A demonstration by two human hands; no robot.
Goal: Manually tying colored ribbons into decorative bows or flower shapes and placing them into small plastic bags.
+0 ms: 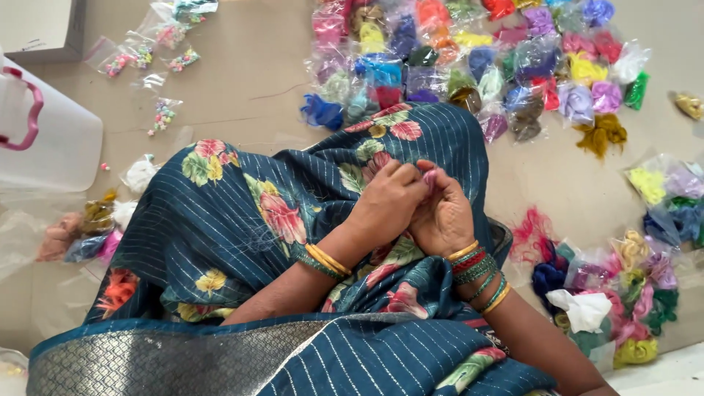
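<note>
Pinching a small pinkish tuft (pixel 428 176) at centre frame between fingertips of left hand (pixel 387 204) and right hand (pixel 442 215), both closing on it above the lap; likely handling feather-light, soft, easily frayed, best gripped at its base.

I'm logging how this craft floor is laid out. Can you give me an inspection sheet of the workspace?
Surface: tan floor, person seated on it in blue floral cloth.
Job's things: left hand and right hand meet over the lap, fingers pinching something small and pinkish; too small to tell what.
Clutter: bagged coloured fibre tufts ahead, more bags at right, bead packets upper left, loose tufts at left.
Grippers: both hands closed, bangles on the wrists.
Cables: nothing seen.
Surroundings: white plastic container with a pink handle at left.
</note>
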